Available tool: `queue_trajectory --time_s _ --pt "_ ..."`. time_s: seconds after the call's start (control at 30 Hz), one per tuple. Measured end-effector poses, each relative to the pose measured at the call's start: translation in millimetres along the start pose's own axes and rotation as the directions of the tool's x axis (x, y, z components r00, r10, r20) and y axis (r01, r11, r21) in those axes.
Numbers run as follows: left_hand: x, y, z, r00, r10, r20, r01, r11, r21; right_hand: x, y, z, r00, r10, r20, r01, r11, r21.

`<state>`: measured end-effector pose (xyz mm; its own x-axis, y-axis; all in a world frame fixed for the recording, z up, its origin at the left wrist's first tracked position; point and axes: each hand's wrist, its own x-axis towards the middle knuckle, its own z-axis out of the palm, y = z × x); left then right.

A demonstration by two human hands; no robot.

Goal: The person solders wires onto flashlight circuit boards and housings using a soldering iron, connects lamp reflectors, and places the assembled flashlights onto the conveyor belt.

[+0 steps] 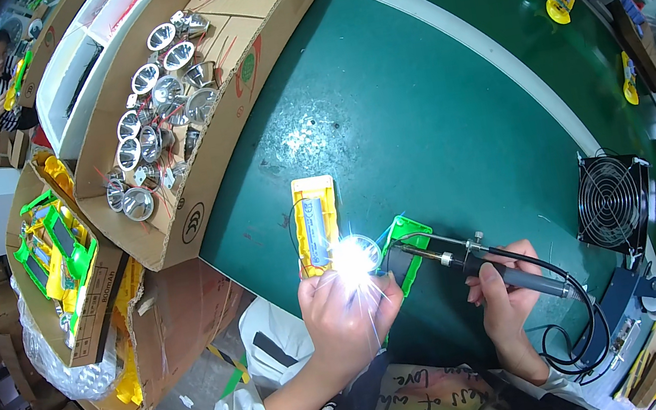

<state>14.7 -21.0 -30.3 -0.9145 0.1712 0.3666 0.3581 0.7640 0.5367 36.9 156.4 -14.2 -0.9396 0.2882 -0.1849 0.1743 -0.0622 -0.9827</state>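
Observation:
My left hand (343,327) is closed around a lit lamp reflector (357,253), whose white glare hides part of the fingers. Beyond it on the table lies a yellow plastic housing (325,191) with a blue cylindrical battery (315,231) inside and a thin black wire at its side. A green plastic housing half (419,263) with a dark panel rests just right of the lamp. My right hand (506,301) grips a soldering iron (529,280) by its grey handle; a thin metal feed tube runs along it. The iron's tip points left, over the green housing beside the lamp.
A cardboard box (255,70) of several loose lamp reflectors (145,79) stands at the table's far left. Left of it, a smaller box (90,328) holds green and yellow housings. A black fan (613,203) and a blue soldering station (613,327) with cable are at the right.

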Motion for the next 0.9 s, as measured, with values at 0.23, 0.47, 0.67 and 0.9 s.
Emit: queue_trajectory --time_s 0.23,0.47,0.67,0.9 --pt "-0.1 -0.3 1.1 1.0 0.005 -0.011 -0.005 1.0 0.001 1.0 0.5 -4.9 1.0 -0.019 0.006 0.019 1.0 -0.009" --pt "-0.6 -1.5 1.5 1.0 -0.001 -0.021 0.001 1.0 0.01 0.6 1.8 -0.6 1.0 -0.003 0.0 0.003 1.0 -0.022" --pt "0.1 -1.5 1.7 1.0 0.006 -0.026 -0.006 1.0 0.0 -0.3 2.2 -2.6 0.999 -0.027 0.017 0.027 1.0 -0.014" --pt "-0.1 -2.4 2.6 1.0 0.014 -0.028 -0.014 1.0 -0.003 -0.2 3.6 -3.0 0.999 -0.039 0.024 0.039 0.999 -0.016"
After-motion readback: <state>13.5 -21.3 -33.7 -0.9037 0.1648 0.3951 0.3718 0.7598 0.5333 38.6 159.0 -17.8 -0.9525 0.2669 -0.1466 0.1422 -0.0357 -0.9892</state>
